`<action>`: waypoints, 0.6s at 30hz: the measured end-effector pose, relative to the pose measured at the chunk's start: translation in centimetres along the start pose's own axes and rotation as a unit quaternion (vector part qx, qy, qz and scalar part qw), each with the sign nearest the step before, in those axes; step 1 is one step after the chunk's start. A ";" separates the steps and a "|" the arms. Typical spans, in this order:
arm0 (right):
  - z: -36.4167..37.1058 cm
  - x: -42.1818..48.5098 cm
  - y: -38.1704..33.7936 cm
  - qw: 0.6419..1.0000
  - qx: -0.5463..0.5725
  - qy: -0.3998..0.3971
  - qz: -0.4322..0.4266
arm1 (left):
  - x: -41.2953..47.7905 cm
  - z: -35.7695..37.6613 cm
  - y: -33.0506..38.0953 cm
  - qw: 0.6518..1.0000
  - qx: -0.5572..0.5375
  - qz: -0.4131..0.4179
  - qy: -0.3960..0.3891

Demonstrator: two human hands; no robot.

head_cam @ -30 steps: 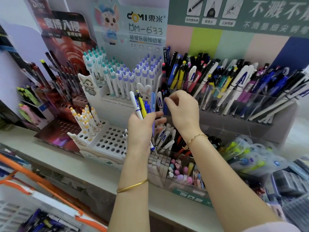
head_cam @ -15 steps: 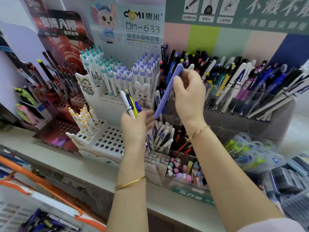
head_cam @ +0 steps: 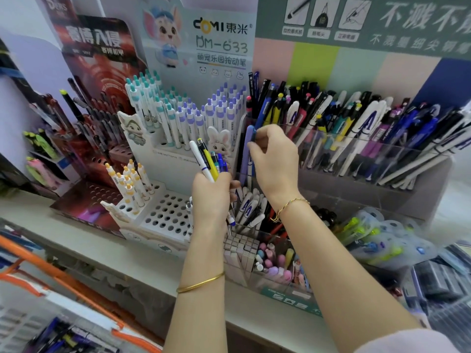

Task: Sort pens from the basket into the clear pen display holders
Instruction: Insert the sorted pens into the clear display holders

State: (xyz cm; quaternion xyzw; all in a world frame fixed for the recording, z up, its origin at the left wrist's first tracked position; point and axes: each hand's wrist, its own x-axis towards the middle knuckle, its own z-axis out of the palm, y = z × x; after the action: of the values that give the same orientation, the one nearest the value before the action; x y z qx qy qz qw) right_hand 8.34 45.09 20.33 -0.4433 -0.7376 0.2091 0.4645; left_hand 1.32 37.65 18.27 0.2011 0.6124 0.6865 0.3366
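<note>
Our left hand (head_cam: 211,197) is a fist round a bundle of pens (head_cam: 207,163): white, yellow, teal and blue, tops up and fanned. We think it serves as a buffer, so the basket (head_cam: 76,289) at lower left needs fewer trips. The fanned tops also let the other hand pick out one pen at a time.

Our right hand (head_cam: 274,161) pinches the top of a purple pen (head_cam: 245,159) with thumb and fingertips, the other fingers curled loosely. The pen hangs near upright, tip down, at the left end of the upper clear holder (head_cam: 356,159). Gripping at the top keeps the knuckles clear of the pens already packed in there.

We can't tell whether the tip is inside the end compartment or just in front of its wall.

Our judgement is that we're mid-insert, one pen of several. The risk is the tip snagging on neighbouring pens, since that slot looks full. The lower clear holder (head_cam: 257,225) sits directly beneath our hands, so a dropped pen would probably land in there.
</note>
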 end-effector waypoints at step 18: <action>-2.3 -0.8 -0.2 0.971 0.120 -0.178 0.104 | -0.7 0.9 -0.1 0.997 -0.028 0.028 -0.072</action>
State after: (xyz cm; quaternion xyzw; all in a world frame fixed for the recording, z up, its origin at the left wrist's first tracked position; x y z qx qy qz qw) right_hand 10.38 44.03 21.18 -0.4143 -0.7275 0.4192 0.3512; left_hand 2.43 37.77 18.41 0.2575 0.5611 0.6964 0.3659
